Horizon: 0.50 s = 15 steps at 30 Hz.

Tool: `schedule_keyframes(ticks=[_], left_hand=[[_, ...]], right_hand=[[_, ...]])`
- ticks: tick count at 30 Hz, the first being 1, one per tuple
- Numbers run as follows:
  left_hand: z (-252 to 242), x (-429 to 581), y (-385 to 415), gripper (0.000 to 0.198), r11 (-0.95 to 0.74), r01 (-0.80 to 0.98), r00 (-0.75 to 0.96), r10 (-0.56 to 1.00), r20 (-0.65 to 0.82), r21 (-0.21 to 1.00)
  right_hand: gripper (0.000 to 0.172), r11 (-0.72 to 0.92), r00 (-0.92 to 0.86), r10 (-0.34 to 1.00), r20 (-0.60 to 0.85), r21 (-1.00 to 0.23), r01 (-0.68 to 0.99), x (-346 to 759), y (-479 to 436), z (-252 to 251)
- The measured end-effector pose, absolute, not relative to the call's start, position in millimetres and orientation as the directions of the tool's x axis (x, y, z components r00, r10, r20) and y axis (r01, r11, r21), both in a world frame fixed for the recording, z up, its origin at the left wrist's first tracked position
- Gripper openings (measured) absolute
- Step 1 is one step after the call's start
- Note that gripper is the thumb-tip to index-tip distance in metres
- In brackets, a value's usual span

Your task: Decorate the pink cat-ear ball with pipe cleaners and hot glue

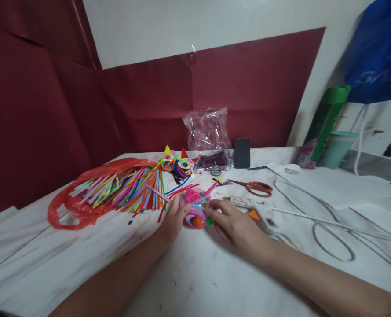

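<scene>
A small multicoloured pipe-cleaner figure (pixel 195 210), pink on top with orange and blue coils, sits on the white table (pixel 195 273) between my hands. My left hand (pixel 173 216) grips its left side with curled fingers. My right hand (pixel 232 223) pinches its right side at a green bit. A finished owl-like pipe-cleaner piece (pixel 177 164) with two round eyes lies just behind. A heap of coloured pipe cleaners (pixel 122 189) is spread on a red plastic bag (pixel 66 207) to the left.
Orange-handled scissors (pixel 257 188) and a white glue gun (pixel 264 218) with its cord (pixel 330 229) lie to the right. A clear plastic bag (pixel 207 130), a black block (pixel 242 152), a green box (pixel 327 119) and a teal cup (pixel 338 147) stand at the back.
</scene>
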<state>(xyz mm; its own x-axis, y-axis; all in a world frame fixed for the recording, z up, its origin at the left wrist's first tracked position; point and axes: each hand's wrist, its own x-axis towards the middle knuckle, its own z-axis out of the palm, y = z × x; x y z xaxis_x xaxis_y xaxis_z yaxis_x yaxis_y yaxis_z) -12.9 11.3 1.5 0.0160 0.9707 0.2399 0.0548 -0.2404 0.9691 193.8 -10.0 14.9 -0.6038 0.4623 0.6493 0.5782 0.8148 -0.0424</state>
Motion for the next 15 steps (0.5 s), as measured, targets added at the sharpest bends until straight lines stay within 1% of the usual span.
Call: schedule_keyframes(ticks=[5, 8, 11, 13, 15], left_hand=[[3, -5, 14, 0.063, -0.210, 0.033, -0.008, 0.978, 0.210, 0.977], [5, -4, 14, 0.061, -0.195, -0.002, -0.001, 0.981, 0.195, 0.981], [10, -3, 12, 0.057, -0.168, -0.033, 0.007, 0.986, 0.168, 0.985], [14, -3, 9, 0.057, -0.143, -0.053, 0.004, 0.990, 0.144, 0.988], [17, -2, 7, 0.058, -0.129, -0.070, -0.004, 0.992, 0.129, 0.989]], right_hand=[[0.034, 0.816, -0.609, 0.471, 0.638, -0.054, 0.575, 193, -7, 11], [0.036, 0.821, -0.614, 0.478, 0.628, -0.069, 0.567, 193, -6, 11], [0.037, 0.822, -0.591, 0.500, 0.633, -0.132, 0.554, 194, -7, 14], [0.038, 0.811, -0.569, 0.531, 0.627, -0.183, 0.556, 196, -7, 17], [0.035, 0.799, -0.555, 0.553, 0.621, -0.208, 0.564, 198, -6, 21]])
